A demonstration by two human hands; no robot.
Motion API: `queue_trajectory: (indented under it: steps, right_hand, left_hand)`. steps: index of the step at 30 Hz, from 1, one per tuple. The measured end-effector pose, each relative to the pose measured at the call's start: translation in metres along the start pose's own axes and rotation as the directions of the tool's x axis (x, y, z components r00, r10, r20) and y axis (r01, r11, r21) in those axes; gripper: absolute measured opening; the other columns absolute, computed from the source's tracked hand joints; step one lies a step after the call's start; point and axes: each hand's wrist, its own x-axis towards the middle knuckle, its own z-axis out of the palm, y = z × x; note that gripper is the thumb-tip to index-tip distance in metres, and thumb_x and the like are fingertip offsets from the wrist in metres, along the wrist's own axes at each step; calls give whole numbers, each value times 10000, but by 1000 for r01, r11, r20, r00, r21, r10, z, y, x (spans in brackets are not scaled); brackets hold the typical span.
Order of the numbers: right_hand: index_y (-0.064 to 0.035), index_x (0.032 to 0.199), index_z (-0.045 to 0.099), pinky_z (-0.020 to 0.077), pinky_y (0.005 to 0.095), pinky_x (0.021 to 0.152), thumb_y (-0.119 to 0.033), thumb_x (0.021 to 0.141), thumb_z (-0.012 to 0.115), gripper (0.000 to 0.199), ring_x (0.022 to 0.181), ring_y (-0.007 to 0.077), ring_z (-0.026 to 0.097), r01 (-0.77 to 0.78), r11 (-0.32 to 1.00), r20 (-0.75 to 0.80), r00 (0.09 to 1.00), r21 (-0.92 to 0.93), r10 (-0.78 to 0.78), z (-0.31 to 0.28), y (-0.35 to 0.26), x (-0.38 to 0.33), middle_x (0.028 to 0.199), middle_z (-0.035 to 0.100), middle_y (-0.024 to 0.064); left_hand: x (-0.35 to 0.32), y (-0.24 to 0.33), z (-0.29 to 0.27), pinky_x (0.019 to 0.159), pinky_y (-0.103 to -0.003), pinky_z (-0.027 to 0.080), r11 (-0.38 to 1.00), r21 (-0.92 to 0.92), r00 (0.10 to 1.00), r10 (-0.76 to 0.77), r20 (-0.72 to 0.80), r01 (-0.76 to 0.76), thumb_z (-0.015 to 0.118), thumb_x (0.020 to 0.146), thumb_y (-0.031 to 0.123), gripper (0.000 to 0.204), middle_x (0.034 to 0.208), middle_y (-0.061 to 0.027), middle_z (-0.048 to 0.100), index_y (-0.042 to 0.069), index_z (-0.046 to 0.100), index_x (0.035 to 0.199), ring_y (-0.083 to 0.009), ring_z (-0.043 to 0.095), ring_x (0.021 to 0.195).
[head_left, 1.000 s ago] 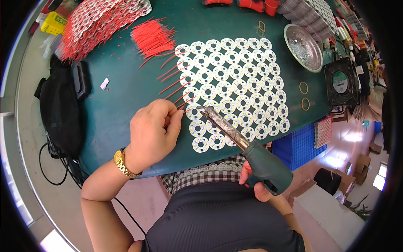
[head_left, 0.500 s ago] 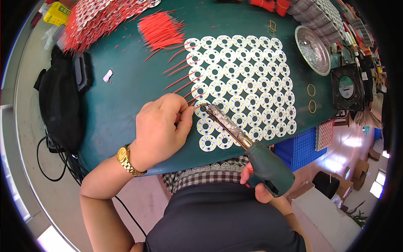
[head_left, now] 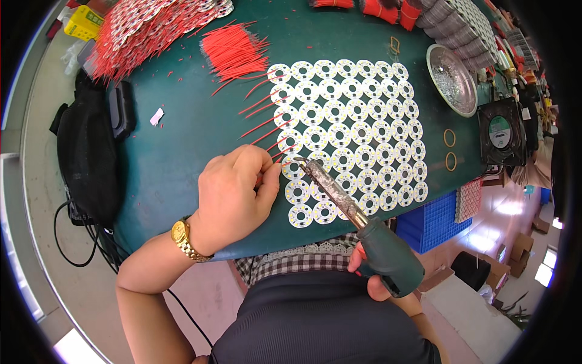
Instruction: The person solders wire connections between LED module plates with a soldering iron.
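My left hand (head_left: 237, 193), a gold watch (head_left: 180, 233) on its wrist, pinches red wire (head_left: 259, 180) at the left edge of a grid of round white LED boards (head_left: 361, 133). One wire end reaches the board (head_left: 293, 170) beside its fingertips. Gripped in my right hand (head_left: 374, 280) is a soldering iron (head_left: 339, 197) with a dark green handle, slanting up and left. Its bent tip is at that same board; whether it touches cannot be told. Several boards above in the left column have red wires (head_left: 254, 128) sticking out to the left.
A pile of loose red wires (head_left: 233, 51) lies behind the grid, with a heap of wired boards (head_left: 142, 36) at back left. To the right are a metal bowl (head_left: 431, 60), rubber bands (head_left: 450, 161) and a black fan (head_left: 502, 130). A black bag (head_left: 88, 151) sits at left.
The view has shifted slightly, so the boards appear a little lower. The iron's tip has moved slightly up relative to the board. Both hands keep their holds.
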Motion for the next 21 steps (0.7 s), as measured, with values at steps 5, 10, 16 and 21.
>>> queue_trajectory:
  steps: [5, 10, 16, 21]
  right_hand:
    - [4, 971, 572, 443, 244, 580, -412, 807, 675, 459, 675, 107, 540, -20, 996, -65, 998, -90, 15, 9, 16, -11, 833, 592, 66]
    - [-5, 902, 589, 427, 239, 555, -390, 808, 661, 403, 624, 101, 521, -27, 995, -121, 993, -100, 15, 12, 15, -9, 787, 589, 51]
    - [-24, 971, 609, 446, 238, 600, -296, 786, 714, 345, 698, 110, 559, -67, 988, -8, 998, -137, 67, -2, -2, 1, 816, 600, 35]
    - [9, 1134, 549, 452, 249, 602, -322, 823, 656, 467, 728, 125, 565, 12, 999, -123, 992, -41, -17, 6, -6, -1, 839, 600, 63]
  left_hand:
    - [1, 0, 0, 499, -323, 383, 1000, 1, 1000, 13, 4, -13, 706, 786, 15, 170, 639, -38, 519, 63, 542, 780, -190, 469, 496]
    - [2, -1, 1, 498, -323, 381, 999, 15, 999, 43, -10, -43, 706, 786, 15, 174, 641, -34, 520, 64, 539, 787, -188, 466, 493]
    - [1, 0, 0, 500, -329, 385, 999, 29, 999, 37, -8, -37, 706, 786, 18, 173, 645, -37, 529, 64, 540, 786, -196, 475, 495]
    - [1, 0, 1, 502, -330, 386, 999, 33, 999, 34, -1, -34, 705, 787, 18, 172, 645, -36, 533, 65, 540, 784, -199, 478, 495]
